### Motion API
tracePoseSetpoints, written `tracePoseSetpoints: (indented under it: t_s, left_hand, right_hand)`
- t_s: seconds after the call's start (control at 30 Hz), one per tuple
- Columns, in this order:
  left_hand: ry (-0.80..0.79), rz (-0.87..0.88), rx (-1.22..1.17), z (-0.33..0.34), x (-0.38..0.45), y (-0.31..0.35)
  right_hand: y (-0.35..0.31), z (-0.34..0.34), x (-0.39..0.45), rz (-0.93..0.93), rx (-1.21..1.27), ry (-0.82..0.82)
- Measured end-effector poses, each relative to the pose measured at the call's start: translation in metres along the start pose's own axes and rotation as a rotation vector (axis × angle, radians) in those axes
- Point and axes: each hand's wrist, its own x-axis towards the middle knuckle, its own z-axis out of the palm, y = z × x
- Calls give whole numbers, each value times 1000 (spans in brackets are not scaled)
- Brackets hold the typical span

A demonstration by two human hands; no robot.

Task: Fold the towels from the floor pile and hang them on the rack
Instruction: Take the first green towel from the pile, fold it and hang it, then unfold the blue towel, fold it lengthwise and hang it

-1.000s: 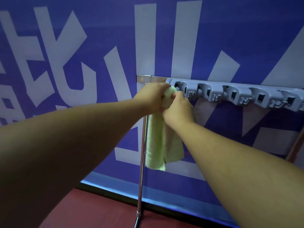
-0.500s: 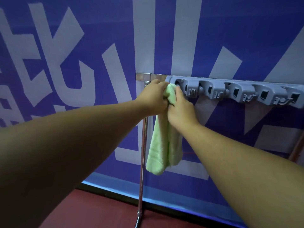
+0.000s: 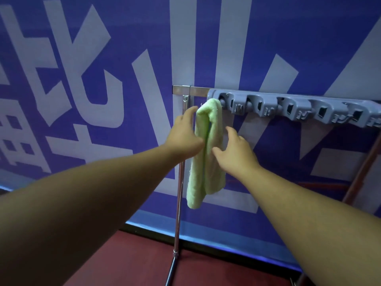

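One green towel (image 3: 206,149) hangs folded at the rack (image 3: 288,108)'s left end, your left hand (image 3: 183,137) and right hand (image 3: 237,151) flanking it, fingers spread, gripping nothing.

A pale green towel (image 3: 208,145) of soft, nubbly terry cloth. A rack (image 3: 288,109) of matt grey moulded plastic on a shiny, smooth metal rail (image 3: 198,91) and pole (image 3: 179,201). A blue printed banner (image 3: 103,58) with a faint sheen. Dull dark red floor (image 3: 134,263).
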Motion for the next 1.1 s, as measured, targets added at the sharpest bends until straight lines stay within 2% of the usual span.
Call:
tracePoseSetpoints:
  t_s: [0.13,0.3,0.43,0.6,0.8,1.1]
  left_hand:
    - [57,-250,-59,13,-56,-21]
    - [-84,-308,12,38,-139,-34]
    - [-196,-330,23,73,-198,-47]
    - [-311,-401,35,120,-245,-77]
    - [-502,-512,107,197,-308,-152]
    - [-775,-801,160,303,-395,-263]
  right_hand:
    - [14,-3,-35,24,14,-24]
    - [32,7,-94,61,52,-76]
    - [61,34,-146,105,39,-176]
    - [112,87,-199,165,19,-260]
    - [196,173,-263,276,43,-407]
    - [305,292,-338,470,-3,-695]
